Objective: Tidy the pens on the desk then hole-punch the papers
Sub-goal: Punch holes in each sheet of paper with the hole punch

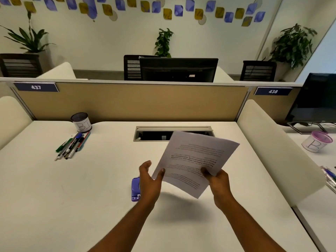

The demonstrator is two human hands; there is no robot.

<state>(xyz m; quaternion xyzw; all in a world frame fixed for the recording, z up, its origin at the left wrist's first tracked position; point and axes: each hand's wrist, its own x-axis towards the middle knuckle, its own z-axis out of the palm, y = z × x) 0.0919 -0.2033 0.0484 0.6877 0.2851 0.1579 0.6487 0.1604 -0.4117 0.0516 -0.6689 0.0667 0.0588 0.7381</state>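
My right hand (pixel 217 180) pinches the near corner of some printed white papers (pixel 195 161), held tilted above the desk (pixel 72 188). My left hand (pixel 150 177) is spread at the papers' left edge, its thumb touching the sheet and its fingers loose. A purple hole punch (pixel 135 190) lies on the desk just left of my left wrist, partly hidden by it. Several pens (pixel 72 145) lie in a loose bundle at the far left, in front of a dark pen cup (pixel 81 122) with a white label.
An open cable tray (pixel 154 132) is set into the desk behind the papers. A tan partition (pixel 127 102) closes the far edge and a cream divider (pixel 269 142) the right. On the neighbouring desk are a pink-rimmed cup (pixel 316 140), more pens (pixel 330 176) and a monitor (pixel 316 99).
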